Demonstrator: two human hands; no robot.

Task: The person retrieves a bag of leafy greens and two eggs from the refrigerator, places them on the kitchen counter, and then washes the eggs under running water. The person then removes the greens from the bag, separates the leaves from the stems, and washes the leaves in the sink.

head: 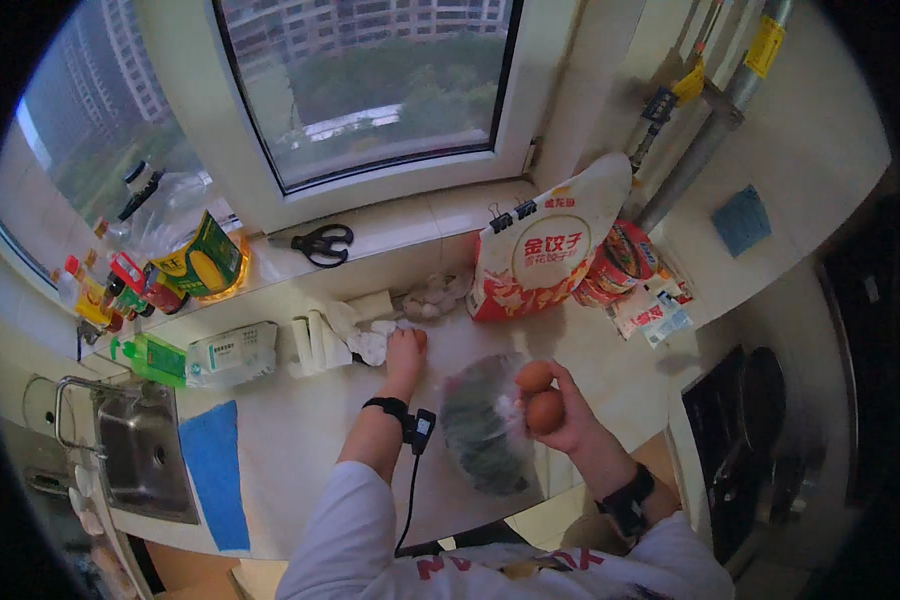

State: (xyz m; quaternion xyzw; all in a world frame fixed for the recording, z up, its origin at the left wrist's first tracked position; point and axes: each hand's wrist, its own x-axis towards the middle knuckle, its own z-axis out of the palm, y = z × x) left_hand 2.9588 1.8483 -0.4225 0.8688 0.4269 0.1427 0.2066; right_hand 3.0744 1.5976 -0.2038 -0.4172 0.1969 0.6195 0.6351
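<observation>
Two brown eggs rest in my right hand (570, 420): an upper egg (534, 376) at the fingertips and a lower egg (545, 411) against the palm. Below that hand, a clear plastic bag of green leaves (484, 427) lies on the white countertop (322, 457). My left hand (405, 354) is stretched to the back of the counter, its fingers around another brown egg (421, 340), which shows only in part. Just left of it sits crumpled white plastic (371, 346). A strap with a small device is on each wrist, and a cable hangs from the left one.
Left are a steel sink (146, 457), a blue cloth (217, 476), a wipes pack (231, 354) and a green pump bottle (157, 362). Black-handled scissors (324, 246) lie on the windowsill. A flour bag (547, 247) stands at the back, with a cooktop (727, 450) to the right.
</observation>
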